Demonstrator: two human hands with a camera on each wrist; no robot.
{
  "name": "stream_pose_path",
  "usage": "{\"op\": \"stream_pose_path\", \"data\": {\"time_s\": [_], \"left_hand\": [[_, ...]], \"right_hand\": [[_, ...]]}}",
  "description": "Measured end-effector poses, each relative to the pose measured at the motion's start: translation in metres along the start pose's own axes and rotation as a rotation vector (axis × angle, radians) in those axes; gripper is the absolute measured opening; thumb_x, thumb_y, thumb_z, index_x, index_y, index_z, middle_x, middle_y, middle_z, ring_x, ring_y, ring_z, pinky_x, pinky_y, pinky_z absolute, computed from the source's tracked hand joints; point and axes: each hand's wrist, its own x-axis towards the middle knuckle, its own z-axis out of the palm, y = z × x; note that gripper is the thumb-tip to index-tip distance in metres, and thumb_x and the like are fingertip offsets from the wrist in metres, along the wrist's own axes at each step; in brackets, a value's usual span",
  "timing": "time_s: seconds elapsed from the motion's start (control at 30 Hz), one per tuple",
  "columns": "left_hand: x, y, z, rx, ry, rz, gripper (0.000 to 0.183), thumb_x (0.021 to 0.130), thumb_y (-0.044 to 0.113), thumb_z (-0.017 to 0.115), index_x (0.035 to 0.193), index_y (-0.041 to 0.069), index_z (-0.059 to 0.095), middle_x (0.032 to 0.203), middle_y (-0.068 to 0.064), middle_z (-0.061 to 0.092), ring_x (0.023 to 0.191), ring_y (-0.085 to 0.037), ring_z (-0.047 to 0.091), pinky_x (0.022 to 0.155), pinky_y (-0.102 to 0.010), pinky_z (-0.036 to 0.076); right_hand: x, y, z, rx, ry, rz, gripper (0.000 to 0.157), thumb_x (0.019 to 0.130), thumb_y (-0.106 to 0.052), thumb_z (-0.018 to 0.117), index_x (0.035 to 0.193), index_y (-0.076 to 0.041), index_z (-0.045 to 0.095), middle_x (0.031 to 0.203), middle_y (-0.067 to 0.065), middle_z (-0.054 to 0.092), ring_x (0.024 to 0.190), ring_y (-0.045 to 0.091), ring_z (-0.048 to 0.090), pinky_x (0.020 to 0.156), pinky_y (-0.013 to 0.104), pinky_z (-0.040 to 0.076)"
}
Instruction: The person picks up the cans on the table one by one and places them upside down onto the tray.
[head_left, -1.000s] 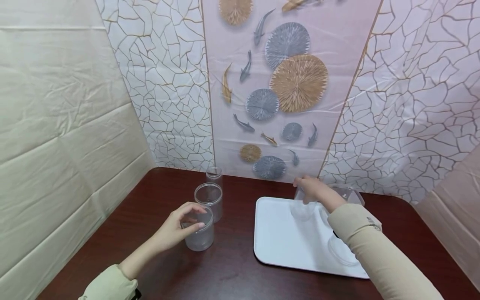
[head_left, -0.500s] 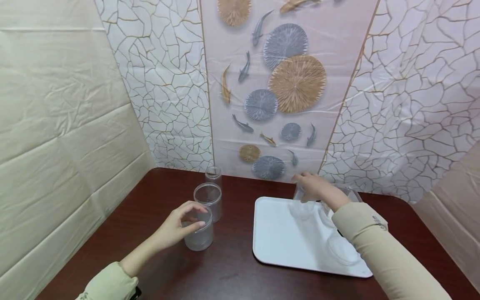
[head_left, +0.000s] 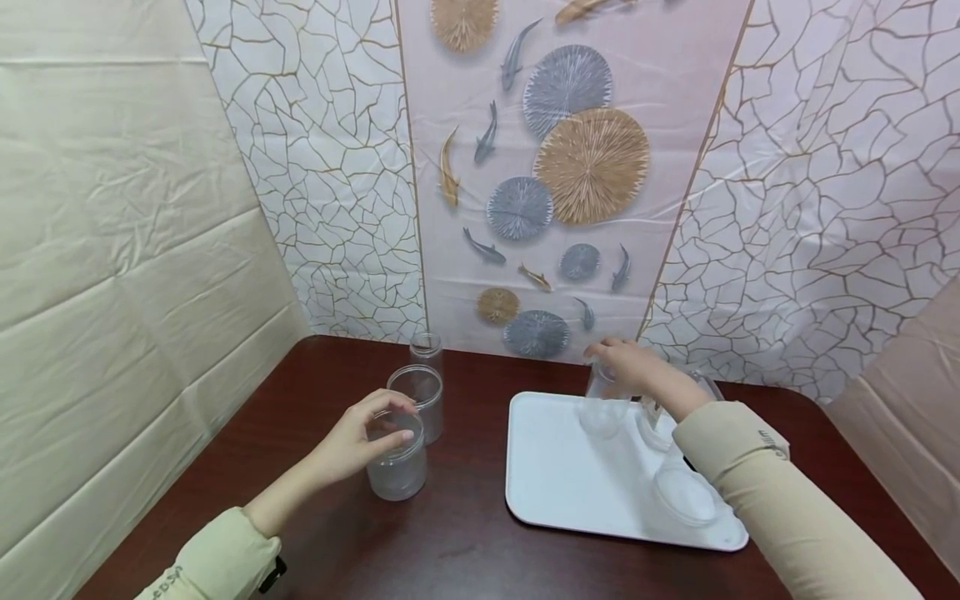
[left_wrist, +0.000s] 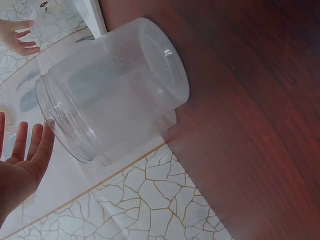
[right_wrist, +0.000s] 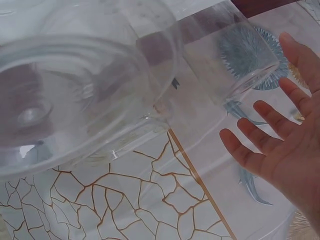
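Backdrop (head_left: 517, 125) covers the far side, printed with fish and lily pads; dark desk (head_left: 465, 542) in front of it. White tray (head_left: 570, 467) sits right of center on the desk. Status, judged from layout: partway. Done side: three clear jars stand upright on the desk, left of the tray: near jar (head_left: 397, 479), middle jar (head_left: 420, 387) just behind it, slim jar (head_left: 427, 350) at the back. Left over: tall cup (head_left: 602, 414) at the tray's far edge, plus two round containers, one (head_left: 656, 432) partly behind the sleeve, another (head_left: 690, 497) toward the near right corner. Nothing looks lifted, no grip in place on either side. Some clear plastic (head_left: 707, 383) shows behind the right forearm; shape can't be made out. Right hand (head_left: 633, 367) is at the top of the tall cup, fingers spread and loosely extended, holding nothing; right wrist view has them beside the cup's mouth, apparently apart from it. Left hand (head_left: 363, 437) is at the near jar's mouth, fingers and thumb relaxed with a wide gap, not grasping. One fingertip overlaps the rim in the left wrist view; can't tell whether it touches.
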Motion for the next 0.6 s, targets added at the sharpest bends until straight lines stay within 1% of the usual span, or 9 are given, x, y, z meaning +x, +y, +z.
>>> {"op": "stream_pose_path", "data": {"time_s": [0.1,0.2,0.33,0.4,0.43,0.57,0.6], "left_hand": [[0.001,0.001,-0.001,0.007,-0.002,-0.007,0.026,0.084,0.007,0.070,0.108,0.005,0.061,0.108,-0.008,0.061,0.103,-0.014,0.057,0.080,-0.031,0.055],[0.001,0.002,-0.002,0.006,-0.005,-0.008,0.026,0.084,0.007,0.069,0.108,0.004,0.061,0.108,-0.009,0.061,0.103,-0.011,0.057,0.080,-0.034,0.056],[0.004,0.003,-0.005,0.004,-0.008,0.005,0.026,0.083,0.006,0.070,0.108,0.002,0.060,0.108,-0.012,0.061,0.102,-0.015,0.058,0.080,-0.036,0.056],[0.007,0.006,-0.007,0.013,-0.011,0.002,0.027,0.083,0.006,0.070,0.108,0.001,0.060,0.109,-0.011,0.061,0.101,-0.014,0.059,0.080,-0.036,0.056],[0.009,0.007,-0.009,0.020,-0.011,-0.002,0.027,0.083,0.006,0.070,0.108,0.002,0.061,0.109,-0.010,0.061,0.101,-0.016,0.059,0.080,-0.036,0.056],[0.015,0.012,-0.014,0.046,-0.006,-0.018,0.027,0.082,0.006,0.071,0.108,0.004,0.061,0.109,-0.006,0.061,0.103,-0.008,0.057,0.079,-0.037,0.056],[0.017,0.013,-0.014,0.052,-0.005,-0.017,0.027,0.082,0.007,0.071,0.108,0.005,0.061,0.109,-0.006,0.061,0.103,-0.009,0.057,0.078,-0.037,0.056]], "right_hand": [[-0.001,0.001,0.000,0.004,0.003,-0.004,0.060,0.075,-0.013,0.078,0.128,-0.006,0.052,0.129,0.026,0.050,0.115,0.049,0.048,0.092,0.059,0.044],[-0.001,0.000,0.000,0.007,0.007,-0.003,0.062,0.074,-0.009,0.078,0.129,-0.007,0.051,0.131,0.026,0.049,0.117,0.048,0.047,0.093,0.059,0.043],[-0.002,0.000,-0.001,-0.007,0.035,-0.022,0.063,0.071,-0.007,0.079,0.129,-0.007,0.052,0.129,0.026,0.050,0.115,0.048,0.049,0.092,0.059,0.044],[-0.003,0.000,-0.001,-0.015,0.052,-0.032,0.064,0.071,-0.006,0.079,0.128,-0.007,0.052,0.129,0.025,0.051,0.114,0.048,0.049,0.092,0.059,0.044],[-0.004,0.001,-0.002,-0.020,0.061,-0.041,0.063,0.070,-0.007,0.079,0.128,-0.007,0.052,0.128,0.026,0.051,0.114,0.048,0.050,0.091,0.059,0.044],[-0.009,0.001,-0.005,-0.013,0.091,-0.058,0.063,0.069,-0.005,0.080,0.127,-0.006,0.053,0.127,0.025,0.052,0.113,0.048,0.049,0.092,0.060,0.044],[-0.010,0.000,-0.006,-0.014,0.099,-0.064,0.063,0.069,-0.006,0.080,0.126,-0.006,0.053,0.127,0.025,0.053,0.113,0.048,0.050,0.092,0.060,0.043]]}}
